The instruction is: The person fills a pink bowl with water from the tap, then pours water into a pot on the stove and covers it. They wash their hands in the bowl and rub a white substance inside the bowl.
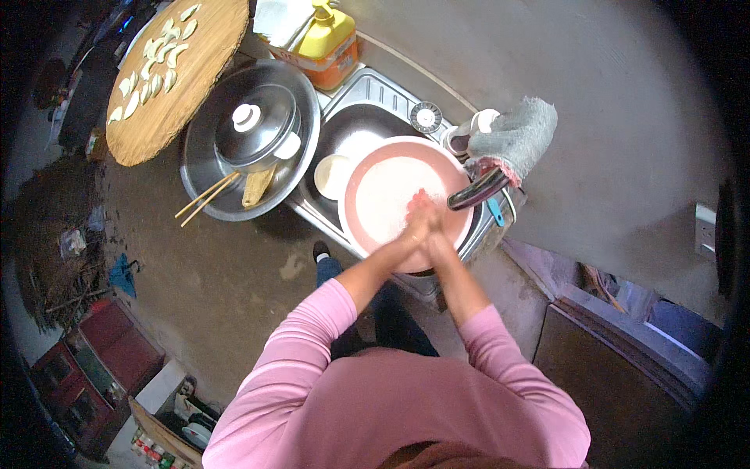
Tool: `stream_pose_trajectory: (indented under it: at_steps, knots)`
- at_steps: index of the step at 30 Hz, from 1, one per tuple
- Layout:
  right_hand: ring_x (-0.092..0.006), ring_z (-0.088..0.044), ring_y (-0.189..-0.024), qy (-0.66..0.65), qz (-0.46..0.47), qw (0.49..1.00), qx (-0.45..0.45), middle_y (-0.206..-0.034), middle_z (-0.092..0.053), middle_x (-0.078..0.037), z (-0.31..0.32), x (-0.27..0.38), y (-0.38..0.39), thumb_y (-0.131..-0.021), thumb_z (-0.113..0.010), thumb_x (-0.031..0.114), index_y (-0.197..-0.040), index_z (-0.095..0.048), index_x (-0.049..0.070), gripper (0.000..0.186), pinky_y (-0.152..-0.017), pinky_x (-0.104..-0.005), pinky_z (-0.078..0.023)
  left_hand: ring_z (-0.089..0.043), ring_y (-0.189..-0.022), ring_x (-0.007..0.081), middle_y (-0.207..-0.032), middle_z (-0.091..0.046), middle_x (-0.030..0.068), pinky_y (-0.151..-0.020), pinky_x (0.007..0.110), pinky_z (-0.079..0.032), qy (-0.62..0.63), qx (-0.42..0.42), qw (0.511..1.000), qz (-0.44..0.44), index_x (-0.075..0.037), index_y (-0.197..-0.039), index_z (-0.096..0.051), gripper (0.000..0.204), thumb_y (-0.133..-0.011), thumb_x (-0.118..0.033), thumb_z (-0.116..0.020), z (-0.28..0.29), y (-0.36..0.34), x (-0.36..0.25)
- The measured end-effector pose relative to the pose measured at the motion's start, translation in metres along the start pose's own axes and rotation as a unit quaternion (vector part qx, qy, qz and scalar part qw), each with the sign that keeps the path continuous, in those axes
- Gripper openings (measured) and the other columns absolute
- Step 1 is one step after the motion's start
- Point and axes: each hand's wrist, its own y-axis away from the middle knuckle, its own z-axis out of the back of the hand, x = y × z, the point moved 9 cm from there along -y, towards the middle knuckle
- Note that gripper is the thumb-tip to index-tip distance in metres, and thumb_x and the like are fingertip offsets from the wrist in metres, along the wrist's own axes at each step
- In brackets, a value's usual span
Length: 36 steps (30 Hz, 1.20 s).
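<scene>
My left hand (414, 230) and my right hand (434, 232) are together over a pink basin (361, 199) of cloudy whitish water, their fingers closed around something red and blurred (419, 197) that I cannot make out. A metal faucet (476, 190), with grey cloth (523, 133) wrapped on it, points at the basin just beside my hands. The basin sits in a steel sink (359, 113), with a small pale round bowl (331, 176) at its left.
A large steel bowl (203, 184) holds a lidded pot (248, 139), with chopsticks (206, 195) across its rim. A wooden board (187, 109) bears several dumplings (152, 66). A yellow bottle (328, 35) stands behind the sink. A red cabinet (101, 352) is at lower left, a wall socket (703, 230) at right.
</scene>
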Motion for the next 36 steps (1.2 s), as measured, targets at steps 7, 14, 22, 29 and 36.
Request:
stream_pose_trajectory:
  at_steps: [7,14,22,29,36]
  knots:
    - [-0.0208,-0.029,-0.143,0.1,-0.036,0.986,-0.131,-0.155,-0.033,-0.01,-0.087,0.033,0.054,-0.104,-0.035,0.037,-0.151,-0.029,0.003,0.058,-0.116,-0.0312,-0.023,-0.029,-0.142,0.0359,-0.151,-0.036,0.0189,-0.118,0.048,-0.022,-0.058,-0.137,0.988,-0.03,-0.002,-0.145,-0.04,0.059,-0.1,-0.041,-0.043,0.004,0.026,-0.022]
    - [-0.0216,-0.055,-0.106,0.198,0.141,0.95,-0.198,-0.114,-0.059,-0.008,0.01,0.059,0.025,-0.098,-0.056,0.033,-0.124,-0.058,0.001,0.041,-0.093,-0.0344,-0.045,-0.059,-0.1,0.0232,-0.115,-0.061,0.0125,-0.089,0.036,-0.047,0.159,-0.035,0.987,-0.019,0.0,-0.128,-0.054,0.058,-0.099,-0.049,-0.045,0.014,0.031,0.033]
    - [-0.0254,-0.063,-0.097,-0.285,-0.015,0.958,-0.013,-0.101,-0.065,-0.013,-0.027,-0.052,0.009,-0.093,-0.055,0.02,-0.107,-0.06,0.001,0.025,-0.086,-0.0356,-0.055,-0.064,-0.091,0.0259,-0.101,-0.064,0.0133,-0.082,0.038,-0.055,0.332,-0.206,0.914,0.112,-0.003,-0.108,-0.058,0.029,-0.1,-0.027,-0.045,0.086,0.011,0.065]
    - [-0.0113,-0.05,-0.061,-0.305,0.071,0.913,0.261,-0.082,-0.058,-0.007,-0.146,0.055,0.027,-0.098,-0.053,0.031,-0.087,-0.057,0.002,0.031,-0.061,-0.0237,-0.049,-0.064,-0.081,0.0298,-0.088,-0.062,0.0175,-0.071,0.04,-0.055,0.496,0.123,0.859,-0.046,-0.012,-0.106,-0.055,0.031,-0.1,-0.04,-0.043,-0.003,0.033,-0.071]
    - [-0.0102,-0.054,-0.07,0.416,0.331,0.834,-0.149,-0.089,-0.062,-0.007,-0.103,0.103,0.042,-0.102,-0.052,0.027,-0.099,-0.059,0.0,0.028,-0.063,-0.0257,-0.046,-0.059,-0.063,0.0244,-0.076,-0.057,0.0084,-0.061,0.039,-0.054,0.375,-0.108,0.919,0.048,-0.011,-0.103,-0.052,0.031,-0.102,-0.041,-0.043,-0.007,0.038,-0.043]
